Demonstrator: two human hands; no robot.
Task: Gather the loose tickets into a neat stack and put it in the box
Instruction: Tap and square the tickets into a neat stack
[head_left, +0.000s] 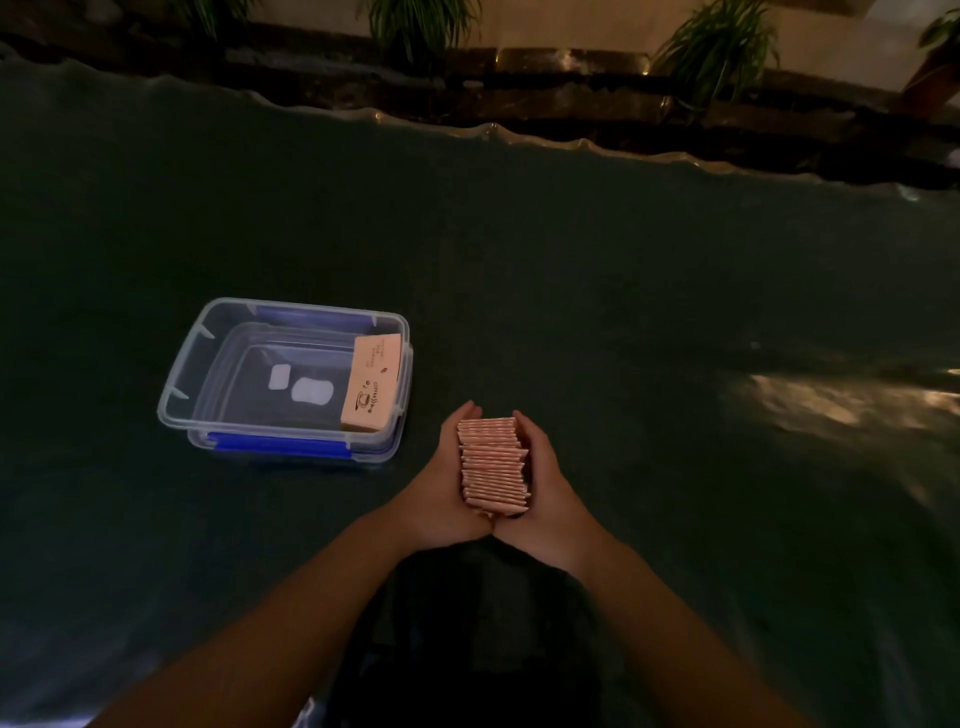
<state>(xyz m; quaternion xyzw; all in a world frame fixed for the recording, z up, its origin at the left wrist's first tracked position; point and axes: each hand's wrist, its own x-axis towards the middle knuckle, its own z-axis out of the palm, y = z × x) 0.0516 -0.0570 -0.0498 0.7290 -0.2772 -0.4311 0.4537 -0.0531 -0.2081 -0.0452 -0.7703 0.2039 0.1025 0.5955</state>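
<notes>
Near the table's (623, 312) front edge, the left hand (441, 478) and right hand (550, 483) press a row of pink tickets (492, 462) between their palms, both grasping it. At ten o'clock from them sits the open clear box (208, 353), a tan ticket stack (371, 382) against its right wall.

Dark green cloth-covered table (623, 312), clear plastic box (179, 410) with blue clips resting on it

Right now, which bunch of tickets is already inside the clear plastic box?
The tan stack leaning against the clear plastic box's right wall; the pink fanned bunch sits outside, pressed between both hands.
</notes>
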